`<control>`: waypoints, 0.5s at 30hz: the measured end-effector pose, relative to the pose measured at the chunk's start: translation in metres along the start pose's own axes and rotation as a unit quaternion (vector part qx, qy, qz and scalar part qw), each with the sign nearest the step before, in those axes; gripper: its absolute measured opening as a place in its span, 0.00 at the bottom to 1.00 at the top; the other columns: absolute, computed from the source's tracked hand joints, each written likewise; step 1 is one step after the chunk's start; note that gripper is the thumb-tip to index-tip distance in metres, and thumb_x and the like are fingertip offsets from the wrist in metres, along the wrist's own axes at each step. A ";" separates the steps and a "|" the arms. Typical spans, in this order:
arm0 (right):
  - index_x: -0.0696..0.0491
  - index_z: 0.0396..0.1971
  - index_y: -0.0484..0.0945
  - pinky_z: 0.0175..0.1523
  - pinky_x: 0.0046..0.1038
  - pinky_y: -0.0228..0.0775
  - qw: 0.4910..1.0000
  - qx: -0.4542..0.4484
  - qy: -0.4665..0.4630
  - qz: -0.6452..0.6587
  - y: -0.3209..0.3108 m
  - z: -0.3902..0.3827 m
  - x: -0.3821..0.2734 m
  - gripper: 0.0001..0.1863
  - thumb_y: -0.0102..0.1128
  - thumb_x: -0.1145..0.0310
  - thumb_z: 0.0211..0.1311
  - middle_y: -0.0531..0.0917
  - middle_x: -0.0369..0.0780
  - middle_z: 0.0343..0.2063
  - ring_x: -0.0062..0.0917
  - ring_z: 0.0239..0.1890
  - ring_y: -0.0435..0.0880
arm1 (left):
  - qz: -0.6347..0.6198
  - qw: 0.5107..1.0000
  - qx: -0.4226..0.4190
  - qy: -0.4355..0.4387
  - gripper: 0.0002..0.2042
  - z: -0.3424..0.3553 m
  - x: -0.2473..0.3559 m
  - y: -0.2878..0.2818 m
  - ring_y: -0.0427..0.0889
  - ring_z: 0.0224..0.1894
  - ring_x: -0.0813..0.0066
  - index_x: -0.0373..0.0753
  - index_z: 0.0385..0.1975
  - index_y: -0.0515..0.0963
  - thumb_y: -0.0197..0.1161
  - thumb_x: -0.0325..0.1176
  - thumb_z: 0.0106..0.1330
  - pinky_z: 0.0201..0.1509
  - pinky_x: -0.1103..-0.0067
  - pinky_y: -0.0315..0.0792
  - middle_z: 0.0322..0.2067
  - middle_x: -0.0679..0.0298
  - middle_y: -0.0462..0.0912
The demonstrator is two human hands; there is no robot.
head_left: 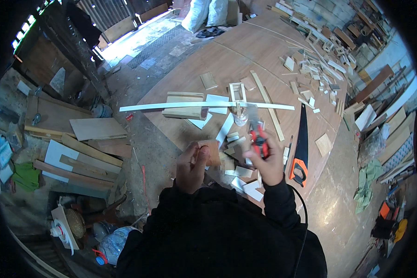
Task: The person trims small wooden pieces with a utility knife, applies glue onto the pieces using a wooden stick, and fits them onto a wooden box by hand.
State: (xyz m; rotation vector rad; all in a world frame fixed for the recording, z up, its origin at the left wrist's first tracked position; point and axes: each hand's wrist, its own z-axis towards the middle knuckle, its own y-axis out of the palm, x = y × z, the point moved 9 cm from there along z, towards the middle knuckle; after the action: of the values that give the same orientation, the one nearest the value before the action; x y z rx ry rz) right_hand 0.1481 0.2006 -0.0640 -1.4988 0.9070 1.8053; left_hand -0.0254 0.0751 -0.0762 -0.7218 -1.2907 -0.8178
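Left hand (192,167) pinches a flat wood piece (213,154) over the worktop (264,51): likely light, stiff, splinter-prone; best held by its edges. Right hand (269,160) curls around a blurred red-handled tool (259,141), probably heavier; grip the handle.

A small, flat, reddish-brown piece of wood (213,154), roughly rectangular, is gripped at its left side, broad face upward. To its right, not touching it, a hand tool (258,138) is held by its red-and-black handle — its grey far end blurred.
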 end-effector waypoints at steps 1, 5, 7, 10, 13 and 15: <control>0.58 0.53 0.73 0.47 0.19 0.70 1.000 -0.014 -0.003 -0.017 0.010 0.000 -0.001 0.30 0.75 0.71 0.51 0.79 0.33 0.36 0.15 0.38 0.77 | 0.000 1.000 -0.006 -0.001 0.13 -0.001 0.000 0.004 0.74 0.41 0.79 0.32 0.44 0.76 0.53 0.36 0.73 0.46 0.83 0.68 0.35 0.63 0.75; 0.58 0.53 0.72 0.52 0.21 0.72 0.994 -0.085 0.026 -0.060 0.034 -0.002 0.012 0.28 0.74 0.76 0.51 0.83 0.38 0.42 0.17 0.43 0.81 | -0.007 1.000 0.020 0.018 0.13 -0.002 0.002 0.008 0.74 0.47 0.75 0.29 0.43 0.78 0.56 0.35 0.71 0.50 0.80 0.69 0.44 0.58 0.75; 0.59 0.51 0.73 0.52 0.22 0.72 0.994 -0.066 0.039 -0.075 0.031 -0.002 0.013 0.26 0.72 0.76 0.51 0.84 0.39 0.41 0.18 0.43 0.82 | -0.010 1.000 0.008 0.001 0.13 -0.003 0.000 0.008 0.75 0.47 0.74 0.29 0.43 0.79 0.57 0.34 0.70 0.50 0.80 0.69 0.46 0.57 0.74; 0.60 0.49 0.74 0.50 0.23 0.74 0.988 -0.058 0.007 -0.141 0.025 0.002 -0.007 0.23 0.70 0.76 0.52 0.84 0.42 0.40 0.21 0.43 0.83 | 0.023 0.999 -0.039 0.020 0.13 -0.005 0.003 0.013 0.75 0.46 0.74 0.30 0.44 0.79 0.56 0.34 0.70 0.50 0.80 0.69 0.47 0.58 0.74; 0.61 0.46 0.74 0.47 0.24 0.75 0.975 -0.076 -0.058 -0.200 0.022 0.005 -0.020 0.21 0.70 0.75 0.51 0.84 0.44 0.39 0.24 0.41 0.84 | -0.134 0.988 -0.049 -0.050 0.14 -0.011 -0.014 0.016 0.75 0.46 0.73 0.30 0.43 0.80 0.56 0.36 0.71 0.49 0.79 0.71 0.47 0.58 0.74; 0.61 0.45 0.75 0.46 0.25 0.76 0.971 -0.089 -0.080 -0.209 0.020 0.006 -0.022 0.21 0.71 0.75 0.50 0.84 0.45 0.38 0.25 0.40 0.85 | -0.119 0.988 -0.081 -0.059 0.19 -0.016 -0.018 0.022 0.76 0.45 0.73 0.29 0.46 0.78 0.54 0.42 0.73 0.51 0.77 0.72 0.48 0.57 0.73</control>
State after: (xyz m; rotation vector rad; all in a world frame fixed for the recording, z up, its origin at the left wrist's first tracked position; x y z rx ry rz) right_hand 0.1322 0.1931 -0.0391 -1.4903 0.3240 1.6909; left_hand 0.0001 0.0751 -0.0969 -0.7623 -1.4473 -1.0977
